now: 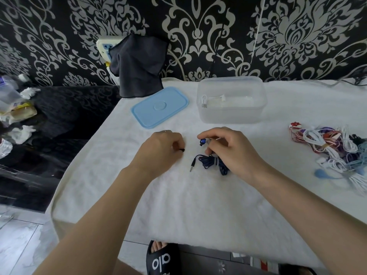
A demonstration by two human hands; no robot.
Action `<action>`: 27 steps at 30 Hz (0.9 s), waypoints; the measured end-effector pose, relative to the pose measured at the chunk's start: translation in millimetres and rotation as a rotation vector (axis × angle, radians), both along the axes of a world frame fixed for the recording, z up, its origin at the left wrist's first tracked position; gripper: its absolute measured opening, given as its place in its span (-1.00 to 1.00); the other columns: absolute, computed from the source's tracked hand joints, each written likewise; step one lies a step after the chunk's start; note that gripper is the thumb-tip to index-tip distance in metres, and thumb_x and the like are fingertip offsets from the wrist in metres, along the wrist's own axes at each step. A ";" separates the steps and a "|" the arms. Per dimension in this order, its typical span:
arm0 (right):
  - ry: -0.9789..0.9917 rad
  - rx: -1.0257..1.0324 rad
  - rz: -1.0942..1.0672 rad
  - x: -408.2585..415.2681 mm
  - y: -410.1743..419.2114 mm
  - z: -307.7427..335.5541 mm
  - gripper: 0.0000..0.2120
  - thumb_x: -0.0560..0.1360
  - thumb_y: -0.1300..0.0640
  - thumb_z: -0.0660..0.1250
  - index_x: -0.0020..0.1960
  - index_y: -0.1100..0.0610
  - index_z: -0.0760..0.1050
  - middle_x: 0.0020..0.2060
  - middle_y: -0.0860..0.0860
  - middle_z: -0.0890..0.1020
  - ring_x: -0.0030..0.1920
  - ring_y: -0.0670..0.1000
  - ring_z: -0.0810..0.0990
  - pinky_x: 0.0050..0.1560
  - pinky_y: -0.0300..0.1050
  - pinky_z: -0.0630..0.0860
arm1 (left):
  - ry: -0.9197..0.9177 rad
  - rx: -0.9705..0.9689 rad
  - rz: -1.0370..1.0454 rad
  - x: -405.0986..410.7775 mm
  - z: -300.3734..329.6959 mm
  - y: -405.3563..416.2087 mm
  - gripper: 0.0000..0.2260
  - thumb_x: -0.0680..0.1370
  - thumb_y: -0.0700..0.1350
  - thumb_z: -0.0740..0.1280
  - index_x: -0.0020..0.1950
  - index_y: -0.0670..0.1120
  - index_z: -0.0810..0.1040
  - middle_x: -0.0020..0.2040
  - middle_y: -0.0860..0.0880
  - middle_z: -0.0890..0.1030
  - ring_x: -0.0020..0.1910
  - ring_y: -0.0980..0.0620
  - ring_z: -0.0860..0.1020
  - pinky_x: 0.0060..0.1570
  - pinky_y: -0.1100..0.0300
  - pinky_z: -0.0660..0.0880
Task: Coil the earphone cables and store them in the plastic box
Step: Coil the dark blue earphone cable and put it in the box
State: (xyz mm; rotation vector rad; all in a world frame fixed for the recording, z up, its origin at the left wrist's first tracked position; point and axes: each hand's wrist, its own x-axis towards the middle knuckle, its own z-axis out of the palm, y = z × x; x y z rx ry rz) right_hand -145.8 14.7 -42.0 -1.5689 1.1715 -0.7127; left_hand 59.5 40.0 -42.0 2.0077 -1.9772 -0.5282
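Note:
A dark blue earphone cable (210, 162) lies bunched on the white towel at the middle, its jack plug pointing down-left. My right hand (232, 151) rests over the bundle and pinches its blue earbud end near the fingertips. My left hand (160, 147) is curled to the left of the cable, pinching a small black piece at its fingertips. The clear plastic box (231, 114) stands open behind the hands, with a coiled white earphone (210, 100) inside. A pile of tangled earphones (335, 149) in white, red, purple and blue lies at the right.
The box's light blue lid (159, 107) lies flat to the left of the box. A dark cloth (139, 66) hangs over a socket on the patterned wall behind. The towel's left edge drops to a dark bench holding clutter (15, 108). A black slipper (162, 259) shows below the table.

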 end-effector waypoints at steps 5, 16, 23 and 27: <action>-0.061 0.054 -0.038 -2.7 -1.2 1.9 -0.83 0.59 0.20 0.30 0.01 0.01 0.64 -0.24 -0.03 0.72 -0.13 -0.14 0.70 0.07 -0.12 0.60 | -0.004 -0.053 -0.035 -0.4 0.1 0.7 -0.94 0.54 -0.16 0.39 -0.08 0.00 0.57 -0.13 0.12 0.54 -0.30 0.17 0.46 -0.21 0.26 0.42; -0.221 0.134 -0.047 -3.5 0.1 10.4 -0.87 0.59 0.28 0.32 0.06 0.16 0.62 -0.03 0.07 0.70 -0.09 -0.03 0.75 0.17 -0.06 0.61 | 0.304 -0.160 -0.106 -22.1 14.0 6.8 -0.89 0.54 -0.20 0.42 -0.06 -0.02 0.54 -0.13 0.13 0.61 -0.33 -0.04 0.53 -0.22 0.09 0.51; -0.245 0.128 -0.076 -3.4 -0.7 9.2 -0.89 0.56 0.32 0.35 0.02 0.19 0.62 -0.09 0.10 0.72 -0.13 0.01 0.74 -0.06 -0.19 0.65 | 0.355 -0.174 -0.097 -25.8 17.1 6.5 -0.87 0.51 -0.21 0.45 -0.09 0.00 0.56 -0.13 0.15 0.62 -0.36 0.03 0.47 -0.27 0.24 0.46; -0.265 0.124 -0.100 -3.7 -1.7 9.1 -0.93 0.55 0.32 0.36 0.00 0.24 0.61 -0.11 0.14 0.72 -0.13 0.06 0.74 -0.06 -0.16 0.66 | 0.355 -0.185 -0.098 -27.4 18.0 5.9 -0.88 0.50 -0.20 0.47 -0.09 -0.03 0.57 -0.14 0.16 0.62 -0.38 0.05 0.44 -0.30 0.34 0.39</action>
